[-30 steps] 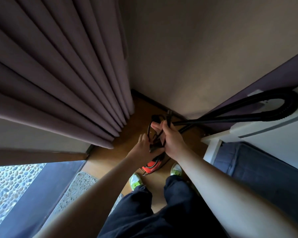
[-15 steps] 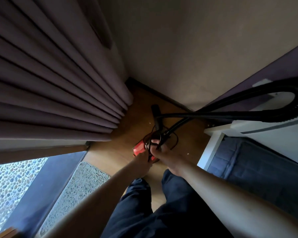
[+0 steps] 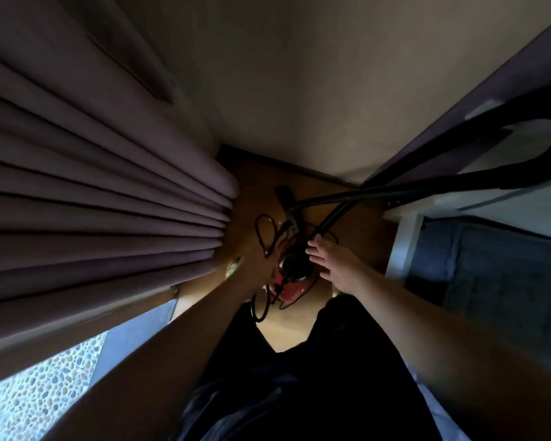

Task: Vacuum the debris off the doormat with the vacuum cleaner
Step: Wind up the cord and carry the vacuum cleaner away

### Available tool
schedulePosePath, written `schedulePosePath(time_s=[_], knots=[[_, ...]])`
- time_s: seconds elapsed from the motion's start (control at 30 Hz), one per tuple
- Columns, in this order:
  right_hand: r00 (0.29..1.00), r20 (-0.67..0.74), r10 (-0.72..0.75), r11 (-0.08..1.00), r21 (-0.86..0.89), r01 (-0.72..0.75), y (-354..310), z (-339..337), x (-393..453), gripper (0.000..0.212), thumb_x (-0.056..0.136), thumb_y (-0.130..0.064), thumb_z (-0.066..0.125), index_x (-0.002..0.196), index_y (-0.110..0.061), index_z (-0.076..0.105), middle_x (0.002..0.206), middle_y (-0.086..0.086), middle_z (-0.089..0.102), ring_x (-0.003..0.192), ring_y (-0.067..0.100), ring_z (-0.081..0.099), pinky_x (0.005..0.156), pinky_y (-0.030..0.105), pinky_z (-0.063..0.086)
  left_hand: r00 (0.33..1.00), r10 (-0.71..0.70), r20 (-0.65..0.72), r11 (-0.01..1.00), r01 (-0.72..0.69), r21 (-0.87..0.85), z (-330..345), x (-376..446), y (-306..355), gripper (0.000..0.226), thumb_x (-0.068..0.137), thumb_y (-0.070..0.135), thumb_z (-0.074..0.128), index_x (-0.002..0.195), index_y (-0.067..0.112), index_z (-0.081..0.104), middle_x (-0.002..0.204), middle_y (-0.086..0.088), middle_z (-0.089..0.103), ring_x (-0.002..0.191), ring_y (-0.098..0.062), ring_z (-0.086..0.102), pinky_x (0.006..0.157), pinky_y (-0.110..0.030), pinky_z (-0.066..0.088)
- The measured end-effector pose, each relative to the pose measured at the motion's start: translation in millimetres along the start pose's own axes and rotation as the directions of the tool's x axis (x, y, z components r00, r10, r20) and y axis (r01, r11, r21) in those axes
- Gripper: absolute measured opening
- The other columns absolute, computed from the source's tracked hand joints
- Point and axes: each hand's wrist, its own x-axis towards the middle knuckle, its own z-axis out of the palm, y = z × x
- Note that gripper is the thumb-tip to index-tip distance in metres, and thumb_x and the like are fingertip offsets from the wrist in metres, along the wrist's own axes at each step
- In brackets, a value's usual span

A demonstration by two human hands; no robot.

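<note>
Two forearms reach down over dark trousers (image 3: 299,393) toward one red vacuum cleaner (image 3: 291,281) sitting on the wooden floor (image 3: 252,205) between the person's feet. The right hand (image 3: 334,265) hovers just beside the cleaner's top, fingers straight and spread, gripping nothing. The left hand (image 3: 255,265) lies in shadow at the cleaner's left side among loops of one black power cord (image 3: 263,230); I cannot tell its grasp. One black hose (image 3: 395,192) arcs away rightward. Beyond hang pleated curtains (image 3: 93,186).
</note>
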Motion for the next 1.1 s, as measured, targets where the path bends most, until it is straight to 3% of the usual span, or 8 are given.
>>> schedulePosePath(time_s=[0.3, 0.47, 0.53, 0.67, 0.77, 0.9, 1.03, 1.1], knots=[[0.937, 0.044, 0.347, 0.853, 0.401, -0.335, 52.9, 144.3, 77.1, 0.06, 0.101, -0.04, 0.047, 0.15, -0.012, 0.027, 0.152, 0.01, 0.037, 0.135, 0.028, 0.043, 0.113, 0.046, 0.028, 0.847, -0.294, 0.443, 0.848, 0.445, -0.287, -80.6, 51.5, -60.0, 0.032, 0.105, 0.017, 0.042, 0.074, 0.017, 0.037, 0.044, 0.004, 0.035, 0.027, -0.003, 0.025, 0.027, -0.013, 0.02], [0.957, 0.1, 0.271, 0.735, 0.62, -0.274, 63.0, 174.0, 93.0, 0.018, 0.102, 0.0, 0.037, 0.105, -0.004, 0.054, 0.074, 0.008, 0.06, 0.067, 0.017, 0.059, 0.07, 0.029, 0.058, 0.809, -0.276, 0.518, 0.815, 0.483, -0.32, -80.9, 44.6, -61.0, 0.025, 0.105, 0.015, 0.044, 0.08, 0.01, 0.046, 0.055, -0.003, 0.047, 0.028, -0.001, 0.026, 0.028, -0.012, 0.019], [0.969, 0.048, 0.241, 0.799, 0.558, -0.226, 59.8, 162.5, 92.4, 0.025, 0.099, 0.005, 0.032, 0.096, -0.008, 0.053, 0.068, 0.005, 0.058, 0.06, 0.014, 0.053, 0.055, 0.025, 0.054, 0.847, -0.278, 0.452, 0.857, 0.432, -0.282, -68.6, 52.4, -70.8, 0.023, 0.104, 0.02, 0.048, 0.082, 0.012, 0.048, 0.059, -0.002, 0.046, 0.032, -0.003, 0.028, 0.03, -0.013, 0.02], [0.992, -0.055, 0.11, 0.931, 0.356, -0.084, 70.0, 136.8, 91.5, 0.023, 0.104, -0.008, 0.039, 0.117, -0.015, 0.056, 0.091, 0.006, 0.069, 0.075, 0.013, 0.064, 0.076, 0.029, 0.053, 0.951, -0.247, 0.187, 0.945, 0.279, -0.171, -36.3, 79.0, -102.2, 0.017, 0.101, 0.028, 0.051, 0.092, 0.013, 0.054, 0.073, -0.009, 0.049, 0.05, -0.016, 0.046, 0.041, -0.018, 0.026], [0.996, -0.092, 0.02, 0.968, 0.253, 0.004, 96.1, 125.1, 95.7, 0.023, 0.102, -0.015, 0.047, 0.118, -0.013, 0.062, 0.105, 0.004, 0.071, 0.099, 0.015, 0.065, 0.082, 0.028, 0.048, 0.94, -0.29, 0.178, 0.93, 0.321, -0.18, -4.0, 87.5, -122.5, 0.019, 0.103, 0.028, 0.045, 0.093, 0.014, 0.054, 0.085, -0.01, 0.06, 0.071, -0.022, 0.059, 0.047, -0.024, 0.038], [0.988, -0.127, -0.086, 0.991, 0.088, 0.098, 127.3, 117.0, 89.5, 0.021, 0.098, -0.006, 0.048, 0.116, -0.004, 0.061, 0.093, 0.01, 0.067, 0.08, 0.019, 0.064, 0.066, 0.02, 0.049, 0.912, -0.317, 0.26, 0.896, 0.378, -0.233, 41.5, 82.2, -140.0, 0.025, 0.103, 0.038, 0.047, 0.111, 0.016, 0.056, 0.093, -0.006, 0.07, 0.083, -0.023, 0.068, 0.063, -0.032, 0.055], [0.959, -0.094, -0.266, 0.879, -0.432, 0.202, 149.1, 102.8, 98.8, 0.055, 0.1, -0.018, 0.039, 0.154, -0.023, 0.027, 0.16, -0.003, 0.023, 0.147, 0.019, 0.021, 0.117, 0.042, 0.027, 0.921, -0.258, 0.293, 0.866, 0.355, -0.353, 65.2, 78.3, -146.1, 0.036, 0.093, 0.049, 0.059, 0.11, 0.018, 0.067, 0.1, -0.005, 0.076, 0.094, -0.02, 0.072, 0.084, -0.039, 0.057], [0.956, -0.034, -0.292, 0.912, -0.309, 0.268, 150.3, 94.6, 95.6, 0.051, 0.102, -0.013, 0.039, 0.152, -0.019, 0.033, 0.157, 0.002, 0.032, 0.145, 0.021, 0.028, 0.116, 0.032, 0.027, 0.942, -0.197, 0.27, 0.91, 0.278, -0.306, 63.0, 85.5, -147.2, 0.025, 0.096, 0.041, 0.061, 0.104, 0.019, 0.069, 0.087, -0.002, 0.076, 0.083, -0.02, 0.073, 0.078, -0.04, 0.058]])
